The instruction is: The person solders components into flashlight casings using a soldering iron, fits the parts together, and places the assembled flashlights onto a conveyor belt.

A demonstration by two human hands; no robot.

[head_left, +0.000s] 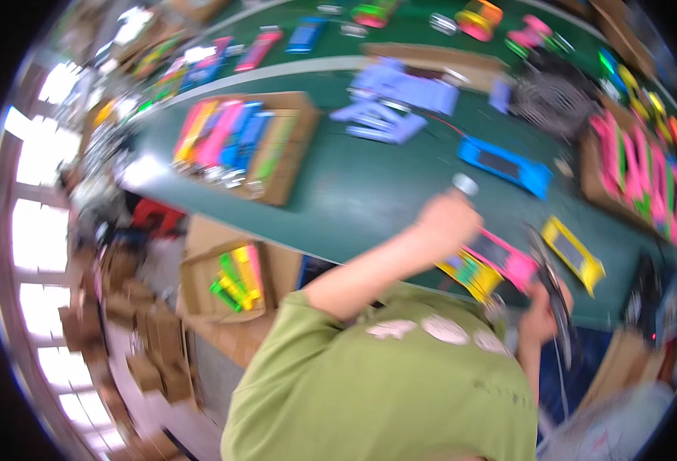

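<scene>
Motion blur softens the picture. My left hand (447, 221) is closed over the bench, with a small round silvery piece (465, 184) at its fingertips. A long dark tool (555, 296) is gripped in my right hand (536, 313); a thin white cord hangs beside it. Between the hands lies a pink casing with a dark panel (513, 265), and a yellow casing (470, 276) with a greenish inside is close to my body. Right of the tool rests a yellow frame-like casing (574, 253). A blue casing (505, 165) with a dark window lies farther off, a thin red wire at its end.
A cardboard box (296, 154) of colourful casings stands at left, another (590, 173) of pink and green ones at right. Lilac pieces (403, 88) are piled behind, near a dark round fan-like object (553, 100). Below the bench's left edge, a carton (192, 288) holds green and yellow parts.
</scene>
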